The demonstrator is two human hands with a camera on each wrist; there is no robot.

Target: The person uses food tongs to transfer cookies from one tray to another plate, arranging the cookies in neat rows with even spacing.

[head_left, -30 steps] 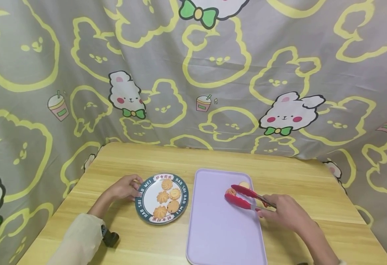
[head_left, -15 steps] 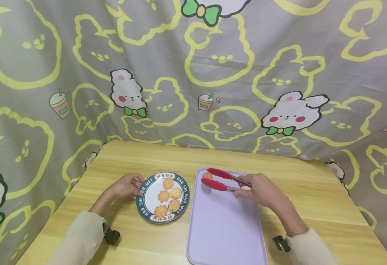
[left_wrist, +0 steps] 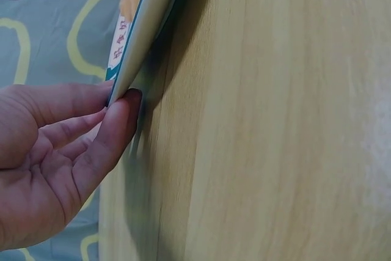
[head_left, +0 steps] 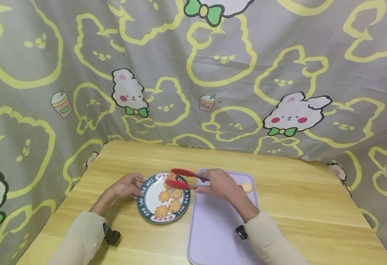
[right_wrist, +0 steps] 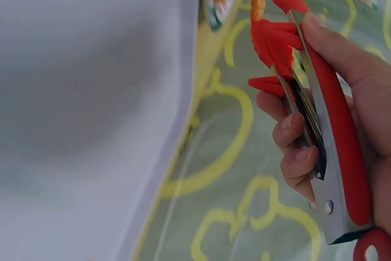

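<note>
My left hand [head_left: 126, 186] pinches the left rim of a round plate [head_left: 151, 195] with a dark green border. In the left wrist view, thumb and finger of that hand [left_wrist: 58, 142] hold the edge of the plate [left_wrist: 142, 38], which looks slightly raised. Several piped cookies [head_left: 162, 211] lie on the plate. My right hand [head_left: 220, 184] grips red-tipped metal tongs [head_left: 180, 184], their heads over the plate's far right part. Between the heads sits a cookie [head_left: 171, 176]; the right wrist view also shows this cookie [right_wrist: 261, 4] in the tongs [right_wrist: 339, 120].
A lilac tray [head_left: 220, 228] lies right of the plate, partly under my right forearm. One pale round cookie [head_left: 247, 187] rests near its far right corner, with something red beside it. A patterned curtain [head_left: 226, 73] hangs behind the wooden table [head_left: 312, 213].
My right hand has carried the tongs and their cookie leftward from the tray to above the plate. The left hand has stayed at the plate's rim.
</note>
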